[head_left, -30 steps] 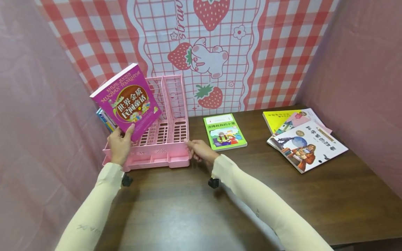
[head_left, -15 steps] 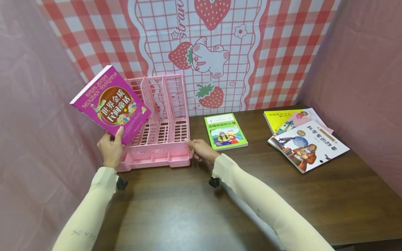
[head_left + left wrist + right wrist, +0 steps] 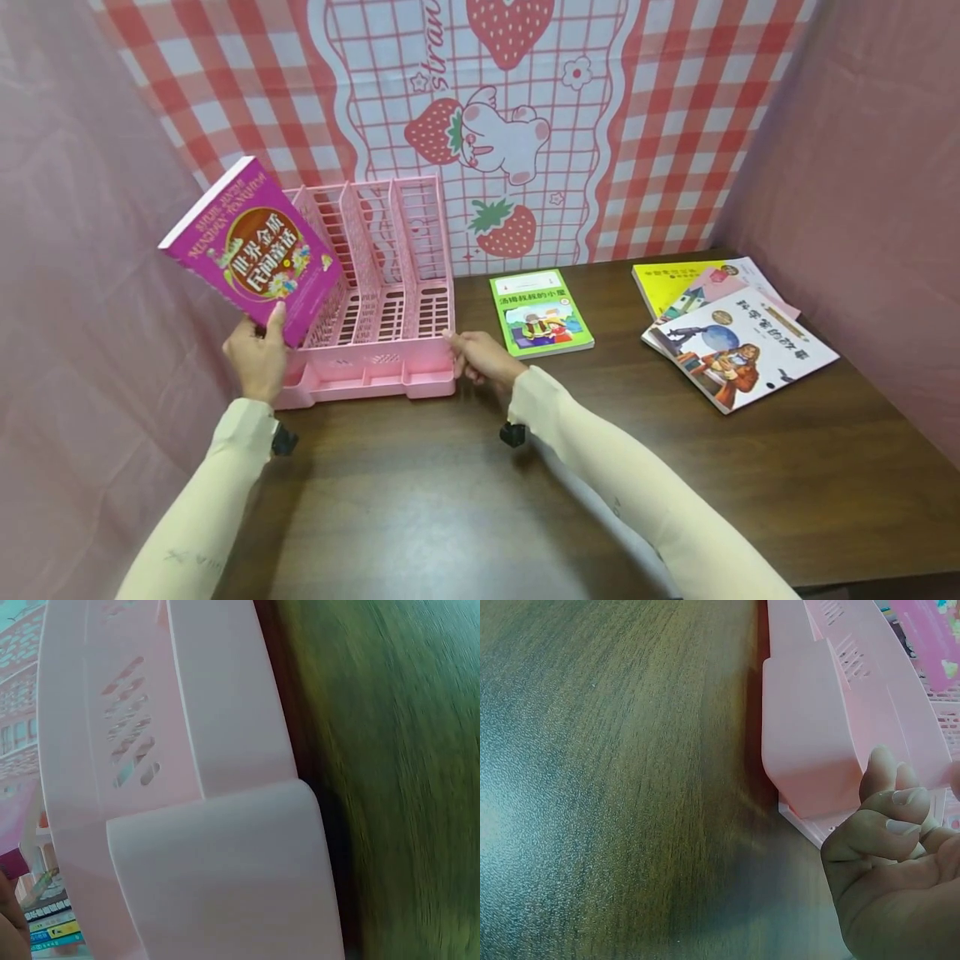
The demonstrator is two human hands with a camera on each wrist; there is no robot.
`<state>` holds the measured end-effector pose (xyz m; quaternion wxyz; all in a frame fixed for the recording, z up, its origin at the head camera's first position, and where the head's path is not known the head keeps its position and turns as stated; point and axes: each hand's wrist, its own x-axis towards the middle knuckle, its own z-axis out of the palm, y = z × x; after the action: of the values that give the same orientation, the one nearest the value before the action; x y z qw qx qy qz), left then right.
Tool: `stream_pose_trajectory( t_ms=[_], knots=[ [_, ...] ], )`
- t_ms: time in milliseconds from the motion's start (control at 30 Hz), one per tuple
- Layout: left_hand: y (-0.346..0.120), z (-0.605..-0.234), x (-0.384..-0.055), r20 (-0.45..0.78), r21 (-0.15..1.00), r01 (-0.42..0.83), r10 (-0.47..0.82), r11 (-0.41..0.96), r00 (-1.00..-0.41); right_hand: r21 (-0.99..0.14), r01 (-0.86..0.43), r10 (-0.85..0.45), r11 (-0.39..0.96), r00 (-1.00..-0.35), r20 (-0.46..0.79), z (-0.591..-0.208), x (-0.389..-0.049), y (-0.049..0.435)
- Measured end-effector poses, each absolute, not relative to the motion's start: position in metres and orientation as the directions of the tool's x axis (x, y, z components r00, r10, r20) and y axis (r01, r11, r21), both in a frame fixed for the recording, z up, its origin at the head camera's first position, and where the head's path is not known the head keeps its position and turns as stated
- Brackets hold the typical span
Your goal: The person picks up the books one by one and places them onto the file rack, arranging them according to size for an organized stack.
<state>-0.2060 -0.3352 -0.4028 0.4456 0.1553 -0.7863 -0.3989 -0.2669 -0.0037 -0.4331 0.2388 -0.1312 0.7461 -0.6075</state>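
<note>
In the head view a thick purple book (image 3: 258,250) is tilted over the left part of a pink desktop book rack (image 3: 382,362). My left hand (image 3: 257,358) grips it by its lower corner, the thumb on the front cover. The rack has upright dividers and a slotted base. My right hand (image 3: 483,358) pinches the rack's front right corner; in the right wrist view its other fingers (image 3: 881,832) are curled beside the front tray. Several books (image 3: 54,930) show inside the rack at the lower left of the left wrist view; the purple book hides them in the head view.
A green-covered book (image 3: 542,312) lies on the wooden table (image 3: 420,492) just right of the rack. Farther right is an overlapping pile with a white book (image 3: 742,350) on top and a yellow book (image 3: 667,283) beneath. Pink cloth hangs at both sides, a checked cloth behind.
My left hand has carried the purple book to the left and slightly down, uncovering more of the rack's dividers. The right hand has stayed at the rack's corner.
</note>
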Motion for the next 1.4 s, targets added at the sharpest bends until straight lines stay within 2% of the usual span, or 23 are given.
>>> stream_pose_trajectory(
  t_ms=[167, 233, 333, 533, 733, 900, 1067, 1167, 1400],
  knots=[
    [-0.334, -0.405, -0.213, 0.591, 0.731, 0.075, -0.575, 0.679, -0.566, -0.969, 0.1, -0.484, 0.225, -0.852, -0.2, -0.434, -0.267, -0.003],
    [-0.332, -0.405, -0.216, 0.577, 0.729, 0.06, -0.566, 0.682, -0.589, -0.97, 0.101, -0.487, 0.221, -0.85, -0.2, -0.435, -0.267, -0.003],
    [-0.326, -0.401, -0.222, 0.509, 0.74, 0.0, -0.561, 0.672, -0.652, -0.971, 0.103, -0.479, 0.215, -0.855, -0.197, -0.436, -0.267, -0.003],
    [-0.317, -0.394, -0.233, 0.282, 0.728, -0.173, -0.519, 0.664, -0.807, -0.971, 0.094, -0.474, 0.22, -0.859, -0.191, -0.438, -0.265, -0.004],
    [-0.318, -0.396, -0.244, 0.201, 0.644, -0.216, -0.435, 0.733, -0.878, -0.969, 0.095, -0.491, 0.229, -0.848, -0.199, -0.439, -0.265, -0.006],
    [-0.316, -0.391, -0.253, 0.213, 0.644, -0.197, -0.42, 0.739, -0.882, -0.967, 0.086, -0.492, 0.239, -0.848, -0.197, -0.438, -0.269, -0.004],
    [-0.315, -0.387, -0.255, 0.22, 0.699, -0.162, -0.425, 0.696, -0.878, -0.966, 0.096, -0.487, 0.239, -0.849, -0.205, -0.434, -0.27, -0.003],
    [-0.312, -0.392, -0.254, 0.24, 0.72, -0.153, -0.45, 0.677, -0.86, -0.966, 0.1, -0.495, 0.238, -0.843, -0.209, -0.432, -0.268, -0.003],
    [-0.303, -0.404, -0.255, 0.401, 0.704, -0.065, -0.47, 0.708, -0.786, -0.966, 0.088, -0.5, 0.241, -0.843, -0.201, -0.428, -0.266, -0.002]
  ],
)
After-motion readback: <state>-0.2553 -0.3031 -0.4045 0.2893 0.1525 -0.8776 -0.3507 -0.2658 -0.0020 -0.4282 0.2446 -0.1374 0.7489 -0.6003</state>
